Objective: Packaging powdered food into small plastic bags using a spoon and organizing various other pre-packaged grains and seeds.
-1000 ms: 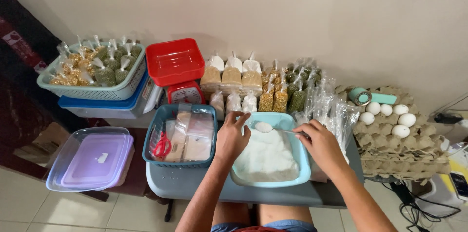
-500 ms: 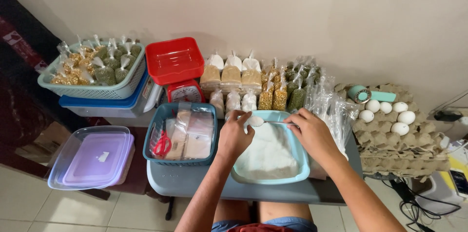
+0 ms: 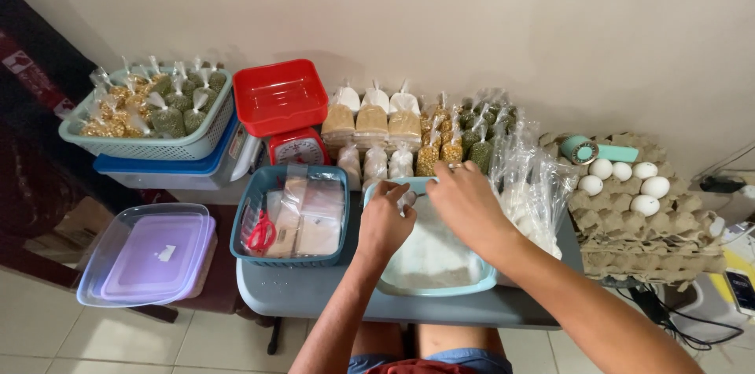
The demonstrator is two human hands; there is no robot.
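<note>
While both hands work at the far rim of the tub, worktop (image 3: pixel 314 295): grey, crowded, with filled packets ranked along the wall.
Egg trays (image 3: pixel 653 240): stacked at the right end, white eggs on top, untouched.
Light blue tub (image 3: pixel 440 289): front centre of the worktop, holding white powder (image 3: pixel 432 252); position unchanged over the last second.
Teal basket (image 3: pixel 244 240): just beside the tub on the left, holding flat clear bags and red scissors (image 3: pixel 261 234).
Right hand (image 3: pixel 468 201): a second ago at the tub's right side, now at the far rim, close against the left; fingers bent downward, grip cannot be told.
Left hand (image 3: pixel 385 221): shifted slightly forward; fingers pinched on the small clear bag.
Small clear bag (image 3: pixel 408 199): between the two hands, over the far rim of the tub; contents too small to judge.
</note>
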